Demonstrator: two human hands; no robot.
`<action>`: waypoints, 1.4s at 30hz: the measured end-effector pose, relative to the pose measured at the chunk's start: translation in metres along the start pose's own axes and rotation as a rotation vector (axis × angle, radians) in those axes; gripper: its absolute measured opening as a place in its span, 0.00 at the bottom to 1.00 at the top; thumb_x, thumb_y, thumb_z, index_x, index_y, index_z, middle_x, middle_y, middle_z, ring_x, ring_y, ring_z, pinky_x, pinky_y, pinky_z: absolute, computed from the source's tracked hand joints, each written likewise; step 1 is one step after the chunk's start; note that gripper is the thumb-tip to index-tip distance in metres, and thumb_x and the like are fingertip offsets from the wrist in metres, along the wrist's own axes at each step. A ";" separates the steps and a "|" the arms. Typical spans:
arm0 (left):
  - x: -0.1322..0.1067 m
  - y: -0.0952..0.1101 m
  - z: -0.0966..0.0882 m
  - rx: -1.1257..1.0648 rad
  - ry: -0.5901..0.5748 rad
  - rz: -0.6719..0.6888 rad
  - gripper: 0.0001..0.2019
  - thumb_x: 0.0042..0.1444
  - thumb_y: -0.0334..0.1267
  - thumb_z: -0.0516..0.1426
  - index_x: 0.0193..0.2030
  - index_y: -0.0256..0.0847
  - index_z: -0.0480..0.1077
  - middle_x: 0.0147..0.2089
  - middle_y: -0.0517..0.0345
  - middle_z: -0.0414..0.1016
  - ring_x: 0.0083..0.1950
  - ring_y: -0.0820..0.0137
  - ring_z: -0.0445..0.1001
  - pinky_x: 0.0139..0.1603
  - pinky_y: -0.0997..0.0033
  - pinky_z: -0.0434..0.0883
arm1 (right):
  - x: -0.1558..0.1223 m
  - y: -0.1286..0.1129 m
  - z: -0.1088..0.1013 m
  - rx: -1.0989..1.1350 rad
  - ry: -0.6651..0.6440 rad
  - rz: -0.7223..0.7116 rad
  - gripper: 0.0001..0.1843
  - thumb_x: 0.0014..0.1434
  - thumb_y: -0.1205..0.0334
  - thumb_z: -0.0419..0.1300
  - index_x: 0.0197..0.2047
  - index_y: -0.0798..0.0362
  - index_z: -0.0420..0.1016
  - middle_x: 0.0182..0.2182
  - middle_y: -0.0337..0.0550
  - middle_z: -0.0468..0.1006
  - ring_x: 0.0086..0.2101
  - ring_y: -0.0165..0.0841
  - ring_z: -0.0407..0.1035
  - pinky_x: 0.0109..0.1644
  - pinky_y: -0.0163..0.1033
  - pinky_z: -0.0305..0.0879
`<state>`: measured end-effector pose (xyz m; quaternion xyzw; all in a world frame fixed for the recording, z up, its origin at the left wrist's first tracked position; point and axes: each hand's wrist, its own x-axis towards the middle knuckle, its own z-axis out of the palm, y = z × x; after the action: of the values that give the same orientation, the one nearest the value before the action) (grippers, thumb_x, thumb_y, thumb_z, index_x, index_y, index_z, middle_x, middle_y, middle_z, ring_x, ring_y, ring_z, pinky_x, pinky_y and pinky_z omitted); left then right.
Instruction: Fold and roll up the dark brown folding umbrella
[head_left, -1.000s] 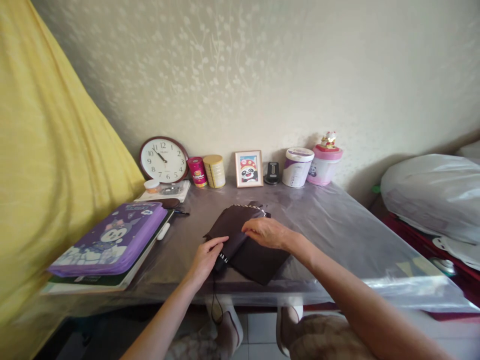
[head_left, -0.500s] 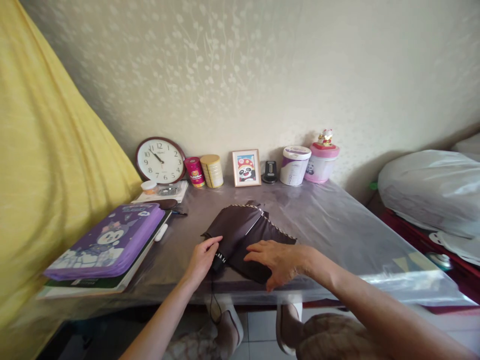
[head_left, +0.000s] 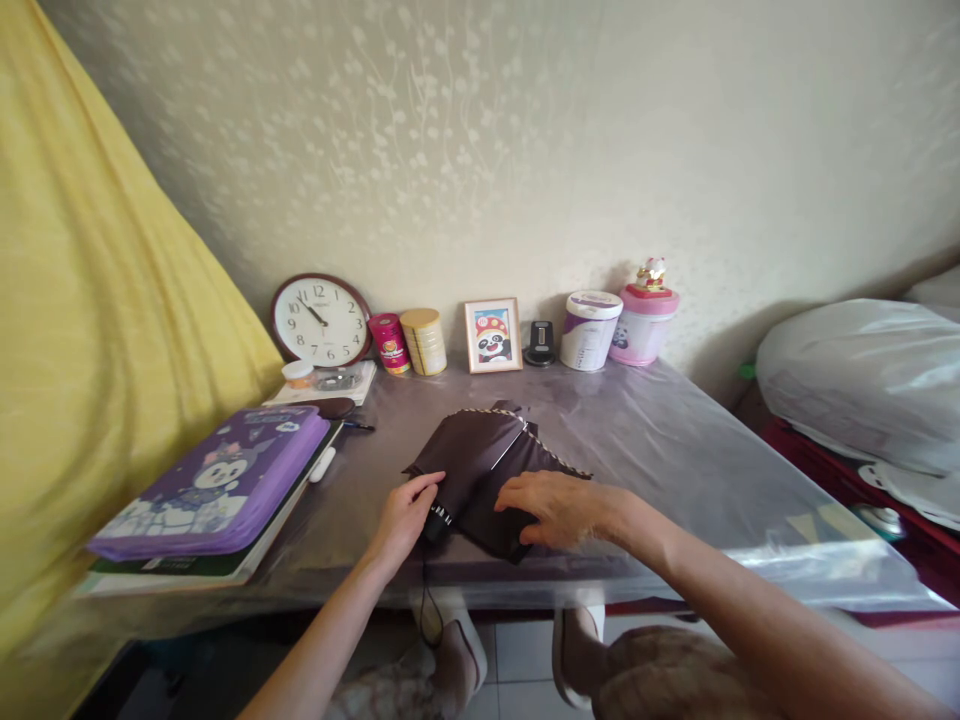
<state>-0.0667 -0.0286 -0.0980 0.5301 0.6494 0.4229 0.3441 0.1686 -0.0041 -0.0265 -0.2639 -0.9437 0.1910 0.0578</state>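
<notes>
A dark brown folded umbrella (head_left: 480, 458) with a pale trimmed edge lies near the front of the table (head_left: 675, 470). My left hand (head_left: 405, 517) grips its black handle end at the near left, fingers curled round it; a thin cord hangs down from there over the table edge. My right hand (head_left: 559, 508) rests on the near right part of the brown canopy fabric, fingers bent and pinching the cloth.
A purple cartoon case (head_left: 214, 482) lies on books at the left. Along the wall stand a clock (head_left: 321, 320), two tins (head_left: 409, 343), a framed panda picture (head_left: 493, 336), a white tub (head_left: 589, 331) and a pink tub (head_left: 643, 324). A yellow curtain (head_left: 90, 330) hangs left; bagged bedding (head_left: 862, 380) lies right.
My right hand slid from the top of the umbrella down to the near right fabric, then drew back a little toward the middle. The left hand stayed on the handle.
</notes>
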 end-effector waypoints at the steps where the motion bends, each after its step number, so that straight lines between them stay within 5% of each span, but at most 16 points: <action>1: 0.000 0.000 0.000 0.001 -0.001 0.002 0.17 0.50 0.41 0.52 0.44 0.39 0.74 0.47 0.54 0.75 0.50 0.65 0.71 0.54 0.65 0.63 | 0.000 -0.001 -0.001 -0.004 -0.002 0.015 0.19 0.46 0.70 0.60 0.42 0.44 0.71 0.40 0.39 0.75 0.41 0.35 0.69 0.43 0.37 0.64; 13: 0.000 0.001 -0.001 0.003 -0.007 0.014 0.17 0.50 0.42 0.51 0.44 0.39 0.73 0.48 0.53 0.75 0.50 0.64 0.71 0.55 0.65 0.63 | 0.001 -0.004 -0.007 -0.136 -0.145 -0.010 0.11 0.48 0.74 0.54 0.30 0.50 0.74 0.32 0.40 0.76 0.33 0.32 0.70 0.37 0.35 0.63; 35: 0.001 0.000 -0.001 -0.010 -0.012 0.023 0.17 0.50 0.42 0.52 0.43 0.38 0.74 0.47 0.52 0.75 0.50 0.63 0.71 0.54 0.63 0.62 | 0.000 0.013 -0.007 -0.383 -0.204 0.119 0.13 0.45 0.75 0.53 0.33 0.54 0.73 0.34 0.45 0.75 0.34 0.35 0.69 0.31 0.35 0.58; 42: 0.004 -0.006 0.000 -0.009 -0.020 0.025 0.18 0.50 0.43 0.51 0.44 0.38 0.74 0.47 0.51 0.75 0.50 0.63 0.71 0.54 0.62 0.63 | 0.000 0.018 -0.014 -0.453 -0.035 0.234 0.11 0.55 0.72 0.49 0.35 0.54 0.72 0.33 0.46 0.76 0.33 0.35 0.71 0.30 0.34 0.58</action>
<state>-0.0697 -0.0254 -0.1038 0.5409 0.6374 0.4247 0.3476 0.1800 0.0150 -0.0204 -0.3742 -0.9263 -0.0153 -0.0418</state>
